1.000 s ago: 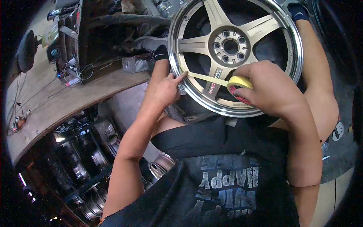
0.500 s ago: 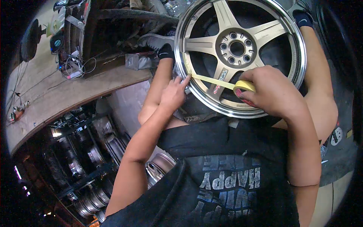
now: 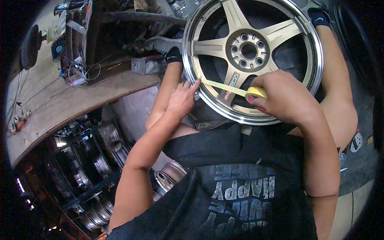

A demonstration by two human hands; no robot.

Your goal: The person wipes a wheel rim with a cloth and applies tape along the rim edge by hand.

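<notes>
Barely a shift in this last second: the frame has slid a little, but my two hands keep their places on the wheel. It's a pale gold five-spoke metal wheel with a polished silver rim (image 3: 253,62), lying face up at the upper centre of the frame between my legs. My left hand (image 3: 182,98) has its fingers loosely spread, clasping nothing, index fingertip pressed on the rim at the wheel's lower left. From there a narrow strip of pale yellow tape (image 3: 224,87) still runs straight across the lowest spoke, over its lettering, to my right hand (image 3: 286,96), closed around a roll of yellow tape with a reddish core (image 3: 259,92). That steadiness tells me, I'd judge, that the end is anchored and the strip taut.

Edges now: my bare left shin (image 3: 172,78) stands close outside the rim, and my bare right leg (image 3: 340,84) flanks the other side. My black printed shirt (image 3: 244,156) fills the lower centre, hemming the wheel's near edge. The brown wooden tabletop (image 3: 44,120) sits well apart at left. Most open room: across the spokes.
</notes>
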